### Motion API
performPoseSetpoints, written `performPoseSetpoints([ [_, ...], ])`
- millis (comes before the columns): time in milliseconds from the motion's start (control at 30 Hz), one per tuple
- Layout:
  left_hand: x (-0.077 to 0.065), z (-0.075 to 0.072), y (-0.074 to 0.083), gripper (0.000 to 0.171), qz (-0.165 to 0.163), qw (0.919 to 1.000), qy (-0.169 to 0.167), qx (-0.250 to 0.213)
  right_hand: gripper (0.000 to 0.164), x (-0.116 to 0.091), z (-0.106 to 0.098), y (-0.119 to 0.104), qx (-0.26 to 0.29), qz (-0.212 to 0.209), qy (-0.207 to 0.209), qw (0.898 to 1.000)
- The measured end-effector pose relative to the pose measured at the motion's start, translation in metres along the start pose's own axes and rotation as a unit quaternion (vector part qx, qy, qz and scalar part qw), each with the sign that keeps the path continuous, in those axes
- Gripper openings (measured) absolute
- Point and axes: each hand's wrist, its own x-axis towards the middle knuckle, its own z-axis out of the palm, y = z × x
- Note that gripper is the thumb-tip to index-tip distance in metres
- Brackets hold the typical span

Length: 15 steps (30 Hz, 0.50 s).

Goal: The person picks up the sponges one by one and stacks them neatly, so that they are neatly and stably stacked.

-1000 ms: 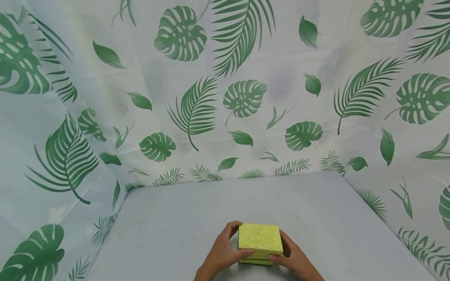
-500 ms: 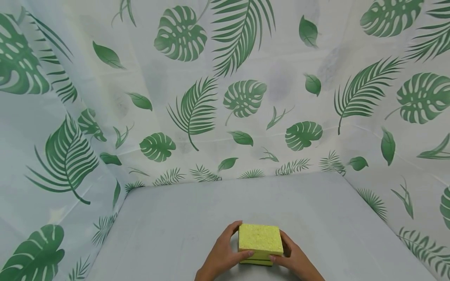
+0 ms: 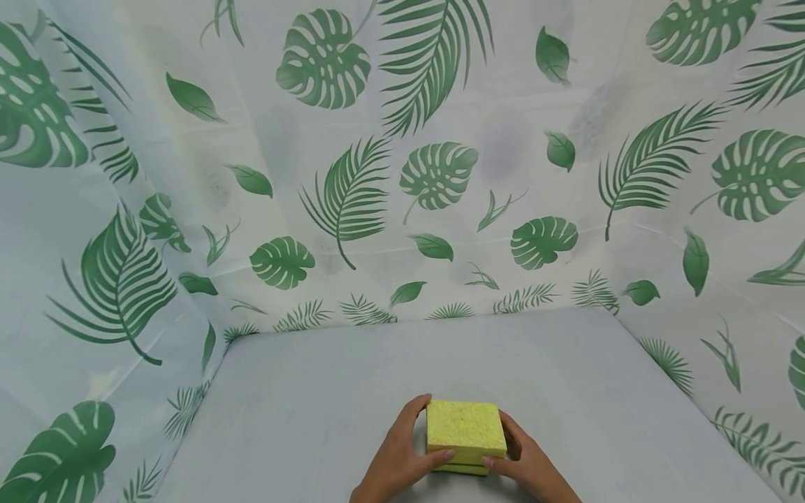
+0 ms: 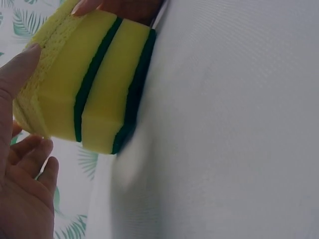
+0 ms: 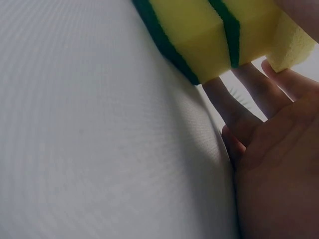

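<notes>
A stack of sponges stands on the grey-white surface near the front. On top is a porous all-yellow sponge (image 3: 465, 425); below it are two yellow sponges with green scouring layers underneath, a middle sponge (image 4: 75, 74) and a bottom sponge (image 4: 110, 92). My left hand (image 3: 397, 455) holds the top sponge from the left, thumb on its front face and a finger at its far left corner. From the right, my right hand (image 3: 533, 462) holds it, thumb on the front and fingers along the right side. In the right wrist view, those fingers also touch the lower sponges.
The grey-white tabletop (image 3: 302, 398) spreads around the stack. White sheeting with green leaf prints forms a back wall (image 3: 377, 293), a left wall (image 3: 38, 230) and a right wall (image 3: 673, 314) around it.
The left hand's fingertip at the far left corner has shifted very slightly. Otherwise the hands and the sponge stack stay in place.
</notes>
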Motion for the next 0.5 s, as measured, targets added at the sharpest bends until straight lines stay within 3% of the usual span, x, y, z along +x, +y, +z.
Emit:
performPoseSetpoints([
  [300, -0.008, -0.001, -0.002, 0.088, -0.017, 0.9993, 0.003, -0.032, 0.095, -0.002, 0.001, -0.001, -0.010, -0.016, 0.008, 1.000],
  [500, -0.011, 0.009, -0.009, 0.090, -0.011, 0.9992, 0.015, -0.036, 0.093, -0.002, 0.001, -0.001, -0.010, -0.006, 0.015, 1.000],
])
